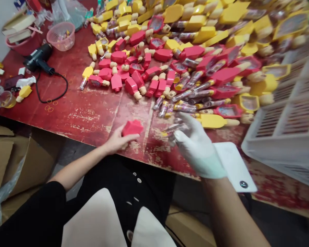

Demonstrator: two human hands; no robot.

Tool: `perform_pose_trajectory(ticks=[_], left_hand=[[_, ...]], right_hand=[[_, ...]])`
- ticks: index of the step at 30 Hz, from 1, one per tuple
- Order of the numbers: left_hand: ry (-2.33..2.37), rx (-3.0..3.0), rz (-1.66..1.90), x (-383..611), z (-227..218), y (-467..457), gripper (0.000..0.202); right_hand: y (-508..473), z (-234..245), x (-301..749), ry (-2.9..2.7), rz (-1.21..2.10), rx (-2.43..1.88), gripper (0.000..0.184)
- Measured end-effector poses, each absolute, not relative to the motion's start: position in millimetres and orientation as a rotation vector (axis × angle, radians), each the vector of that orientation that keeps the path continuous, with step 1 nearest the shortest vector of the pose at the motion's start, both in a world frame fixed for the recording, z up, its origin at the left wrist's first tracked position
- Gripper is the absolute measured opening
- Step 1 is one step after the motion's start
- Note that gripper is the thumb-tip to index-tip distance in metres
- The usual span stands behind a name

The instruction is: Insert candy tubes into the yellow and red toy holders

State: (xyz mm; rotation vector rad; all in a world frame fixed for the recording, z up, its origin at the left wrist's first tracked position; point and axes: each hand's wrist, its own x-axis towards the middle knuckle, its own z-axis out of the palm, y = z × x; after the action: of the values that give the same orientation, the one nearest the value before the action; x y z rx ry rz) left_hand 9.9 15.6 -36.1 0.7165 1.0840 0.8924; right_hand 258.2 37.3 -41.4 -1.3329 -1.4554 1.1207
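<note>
My left hand (117, 140) rests on the worn red table (92, 113) near its front edge, fingers closed round a red plastic toy piece (132, 128). My right hand (198, 144), in a white glove, reaches toward clear glittery tubes (175, 128) at the near edge of the pile; its fingers are blurred and seem to touch a tube. Beyond them lies a big heap of red toy pieces (134, 75) and yellow toy pieces (203, 24) with beige knobs.
A black heat gun (38, 58) with its cord lies at the left, beside a pink basket (61, 36) and books. A white slatted crate (290, 127) stands at the right. A white phone-like slab (234, 164) lies by my right wrist. Cardboard boxes (12, 157) sit below left.
</note>
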Motion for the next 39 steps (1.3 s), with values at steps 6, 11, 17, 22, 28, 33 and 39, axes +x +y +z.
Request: perform_pose_trajectory(ticks=[6,11,17,22,28,33,39], left_hand=[[0.918,0.961,0.613,37,-23,-19,0.045],[0.877,1.017,0.230,23,-17,-24,0.051],[0.691,0.960,-0.047,14,-19,-56,0.048],[0.711,0.985,-0.131,14,-26,-80,0.053],[0.938,1.700,-0.121,11,-30,-82,0.044],[1.038,2.098,-0.150,6,-32,-68,0.044],[1.253,2.268,0.607,-3,-33,21,0.079]], right_hand=[[-14,6,270,-1.847,1.026,-1.303,0.021],[-40,6,276,-2.406,0.558,-1.035,0.025],[-88,16,271,-2.789,0.063,-0.761,0.024],[-118,11,261,-2.645,0.578,-0.915,0.026],[-122,-3,242,-2.017,1.525,-1.665,0.040],[-101,-12,237,-1.873,1.540,-1.728,0.041],[-1,-16,273,-1.600,1.040,-1.882,0.037]])
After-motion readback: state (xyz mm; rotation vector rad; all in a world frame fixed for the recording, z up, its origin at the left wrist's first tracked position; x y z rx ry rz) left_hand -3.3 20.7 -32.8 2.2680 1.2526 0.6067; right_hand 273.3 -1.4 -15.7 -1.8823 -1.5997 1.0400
